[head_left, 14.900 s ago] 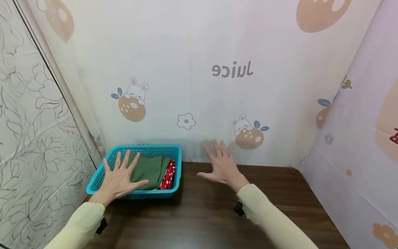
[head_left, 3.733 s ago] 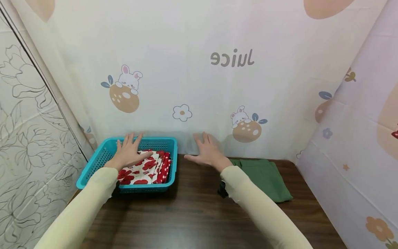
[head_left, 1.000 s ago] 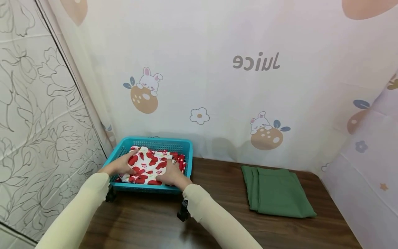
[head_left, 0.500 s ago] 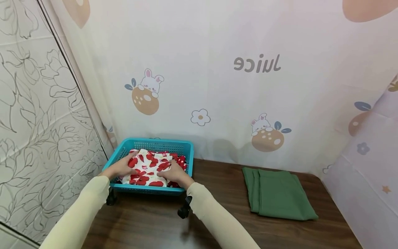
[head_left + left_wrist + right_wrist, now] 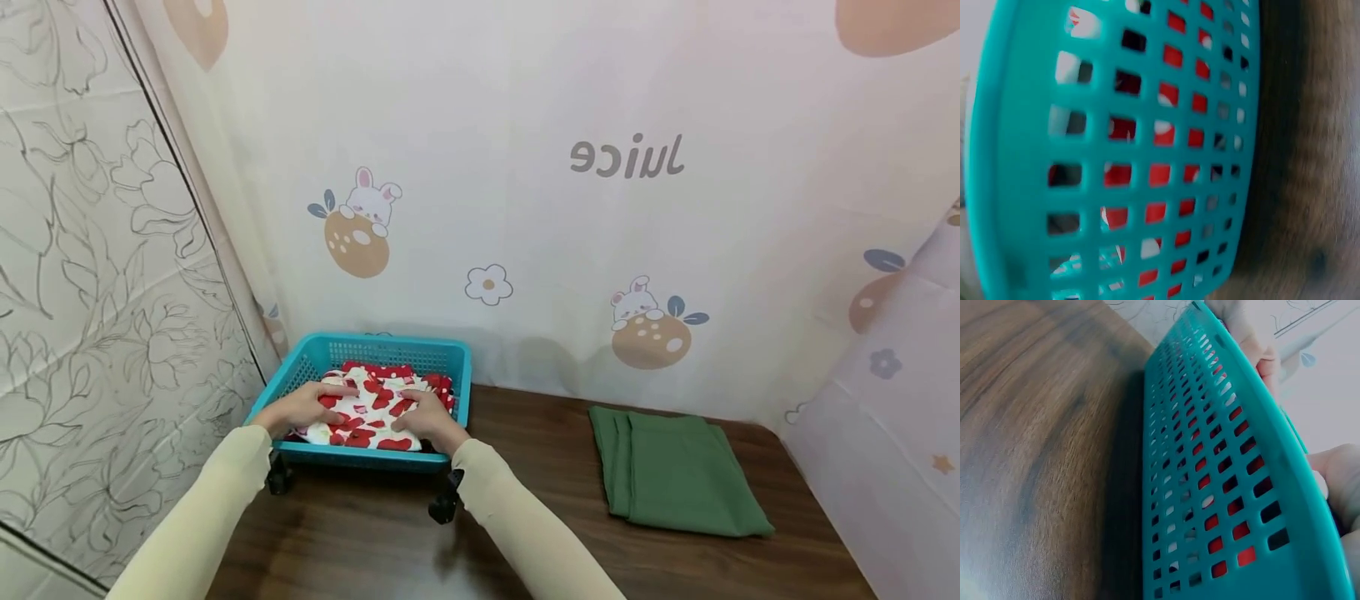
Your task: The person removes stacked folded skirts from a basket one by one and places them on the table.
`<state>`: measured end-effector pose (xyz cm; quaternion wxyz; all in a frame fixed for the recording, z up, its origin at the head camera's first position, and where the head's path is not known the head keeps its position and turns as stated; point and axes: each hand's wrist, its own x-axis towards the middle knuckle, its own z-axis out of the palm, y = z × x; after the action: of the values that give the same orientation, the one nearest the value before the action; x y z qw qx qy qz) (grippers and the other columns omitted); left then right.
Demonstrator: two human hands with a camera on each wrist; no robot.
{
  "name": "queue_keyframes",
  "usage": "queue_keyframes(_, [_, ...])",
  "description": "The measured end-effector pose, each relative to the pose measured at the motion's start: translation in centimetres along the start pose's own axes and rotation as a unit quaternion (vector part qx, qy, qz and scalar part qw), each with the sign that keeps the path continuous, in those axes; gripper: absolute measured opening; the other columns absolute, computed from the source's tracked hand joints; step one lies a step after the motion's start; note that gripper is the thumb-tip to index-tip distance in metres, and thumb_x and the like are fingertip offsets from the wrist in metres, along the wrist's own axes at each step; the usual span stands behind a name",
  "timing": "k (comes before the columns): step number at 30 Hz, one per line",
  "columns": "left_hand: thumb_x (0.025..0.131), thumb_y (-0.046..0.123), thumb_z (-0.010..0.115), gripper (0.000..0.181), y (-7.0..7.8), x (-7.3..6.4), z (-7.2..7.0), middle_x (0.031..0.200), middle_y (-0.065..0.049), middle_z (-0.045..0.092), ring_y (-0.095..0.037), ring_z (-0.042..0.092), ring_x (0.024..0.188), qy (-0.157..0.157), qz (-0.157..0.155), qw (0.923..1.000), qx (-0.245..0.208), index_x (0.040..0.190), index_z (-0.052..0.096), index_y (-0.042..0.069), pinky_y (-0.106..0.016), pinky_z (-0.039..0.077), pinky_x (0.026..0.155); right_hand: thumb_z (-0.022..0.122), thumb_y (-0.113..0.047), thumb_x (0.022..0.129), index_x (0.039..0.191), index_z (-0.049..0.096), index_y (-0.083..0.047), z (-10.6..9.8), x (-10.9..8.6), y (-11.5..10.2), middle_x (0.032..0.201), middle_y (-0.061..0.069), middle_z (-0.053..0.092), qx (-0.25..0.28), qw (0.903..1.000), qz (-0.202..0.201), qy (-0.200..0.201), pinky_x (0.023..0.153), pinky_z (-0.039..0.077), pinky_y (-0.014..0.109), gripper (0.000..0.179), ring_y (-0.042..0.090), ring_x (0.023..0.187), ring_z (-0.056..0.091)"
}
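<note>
A teal plastic basket (image 5: 360,457) stands at the back left of the table. In it lies a white cloth with red flowers (image 5: 367,412), bunched between my hands. A red cloth with white dots (image 5: 378,372) shows behind it and at its right. My left hand (image 5: 303,408) grips the flowered cloth at its left side, with fingers and thumb over the fabric. My right hand (image 5: 435,421) holds its right side, thumb toward the middle. In the left wrist view the basket wall (image 5: 1147,156) hides the hand. Part of my right hand (image 5: 1341,481) appears past the rim in the right wrist view.
A folded green cloth (image 5: 682,475) lies flat on the dark wooden table (image 5: 525,517), right of the basket. A printed curtain (image 5: 510,208) hangs along the back, and a flower-patterned panel (image 5: 127,333) stands close at the left.
Earlier, the green cloth left the basket for the right of the table. Over the last second my hands shift inward on the flowered cloth, which bunches and slides nearer, baring dotted cloth behind.
</note>
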<state>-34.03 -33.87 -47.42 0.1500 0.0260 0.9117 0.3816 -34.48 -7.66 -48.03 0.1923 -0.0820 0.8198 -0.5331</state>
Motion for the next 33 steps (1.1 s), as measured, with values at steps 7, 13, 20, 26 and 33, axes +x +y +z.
queue_keyframes(7, [0.080, 0.021, 0.078, 0.071, 1.8, -0.1, 0.3, 0.153, -0.025, 0.027, -0.042, 0.033, 0.129, 0.025, -0.014, 0.9993, 0.024, 0.144, 0.047, 0.019, -0.049, 0.049, 0.094, 0.077, -0.002, 0.076, 0.141, 0.048, -0.003, -0.2, -0.2, -0.4, 0.143, 0.012, 0.047, -0.048, 0.9985, -0.021, 0.014, 0.089, 0.054, 0.043, 0.071, 0.027, 0.118, 0.048])
queue_keyframes(13, [0.081, 0.020, 0.077, 0.074, 2.2, -0.5, 0.7, 0.155, -0.021, 0.025, -0.037, 0.043, 0.116, 0.042, -0.021, 0.9989, 0.009, 0.147, 0.043, 0.022, -0.037, 0.055, 0.077, 0.076, -0.005, 0.079, 0.145, 0.042, -0.005, -0.7, -0.7, -1.4, 0.146, 0.011, 0.044, -0.099, 0.9943, -0.034, 0.015, 0.097, 0.050, 0.046, 0.074, 0.028, 0.125, 0.045])
queue_keyframes(20, [0.082, 0.028, 0.076, 0.075, 3.4, -0.9, 0.6, 0.156, -0.019, 0.025, -0.042, 0.029, 0.134, 0.055, -0.010, 0.9984, -0.004, 0.148, 0.040, 0.025, -0.050, 0.049, 0.095, 0.074, -0.005, 0.081, 0.146, 0.040, -0.005, -2.7, -1.5, -2.8, 0.146, 0.012, 0.045, -0.132, 0.9889, -0.067, 0.007, 0.097, 0.049, 0.046, 0.074, 0.028, 0.126, 0.047])
queue_keyframes(26, [0.080, 0.029, 0.078, 0.078, 5.0, -1.0, 1.2, 0.156, -0.018, 0.027, -0.042, 0.027, 0.137, 0.075, 0.006, 0.9971, -0.012, 0.148, 0.040, 0.026, -0.056, 0.046, 0.098, 0.073, -0.014, 0.084, 0.148, 0.037, -0.007, -5.0, -2.1, -3.0, 0.148, 0.010, 0.042, -0.153, 0.9849, -0.082, 0.002, 0.096, 0.050, 0.044, 0.074, 0.025, 0.124, 0.046])
queue_keyframes(33, [0.083, 0.023, 0.076, 0.073, 7.6, -0.5, 3.0, 0.154, -0.017, 0.032, -0.038, 0.032, 0.137, 0.096, 0.046, 0.9942, -0.015, 0.148, 0.041, 0.022, -0.051, 0.047, 0.098, 0.076, -0.023, 0.083, 0.149, 0.036, -0.010, -8.3, -3.1, -2.6, 0.148, 0.010, 0.042, -0.197, 0.9766, -0.084, 0.019, 0.102, 0.045, 0.046, 0.078, 0.026, 0.129, 0.043])
